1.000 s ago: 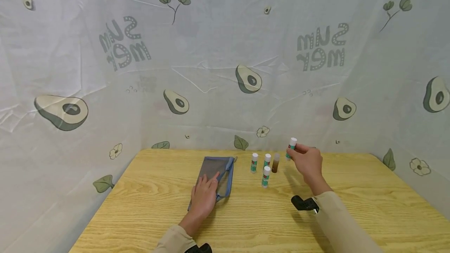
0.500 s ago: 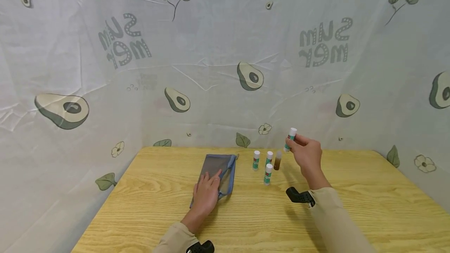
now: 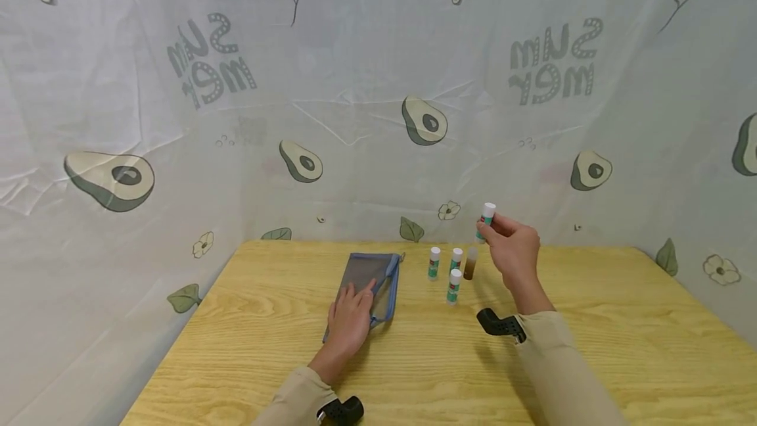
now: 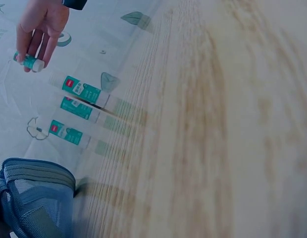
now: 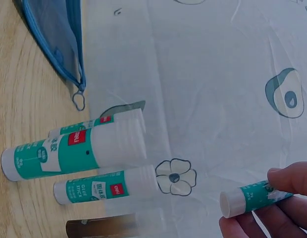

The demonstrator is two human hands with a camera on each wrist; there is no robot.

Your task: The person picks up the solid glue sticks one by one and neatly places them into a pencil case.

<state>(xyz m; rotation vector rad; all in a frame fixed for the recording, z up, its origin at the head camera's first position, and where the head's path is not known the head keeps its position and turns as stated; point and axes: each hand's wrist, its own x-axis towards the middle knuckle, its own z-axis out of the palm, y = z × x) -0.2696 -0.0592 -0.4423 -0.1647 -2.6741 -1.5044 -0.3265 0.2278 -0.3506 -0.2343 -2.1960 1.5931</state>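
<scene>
Now, in the head view, the right hand (image 3: 516, 252) has raised its glue stick (image 3: 487, 217) higher over the last second and drawn it slightly leftward; thumb and fingers pinch it, cap up, in the air before the back edge of the tabletop (image 3: 597, 321). The left hand (image 3: 350, 321) keeps its place, extended fingers resting on the mesh pouch (image 3: 359, 273), left of centre and nearer the back edge than the front. Between pouch and right hand, three standing glue sticks (image 3: 453, 288) and a brown tube (image 3: 470, 269) remain upright, toward the back edge. For the work, this seems to leave one stick free to be carried while the pouch stays steadied.

The left wrist view shows the lifted stick apart from the standing three; the left hand's fingers cannot be read here.

In the right wrist view, the thumb presses the stick against the fingers, and the pouch's zipper pull (image 5: 79, 101) lies near the standing sticks.
</scene>
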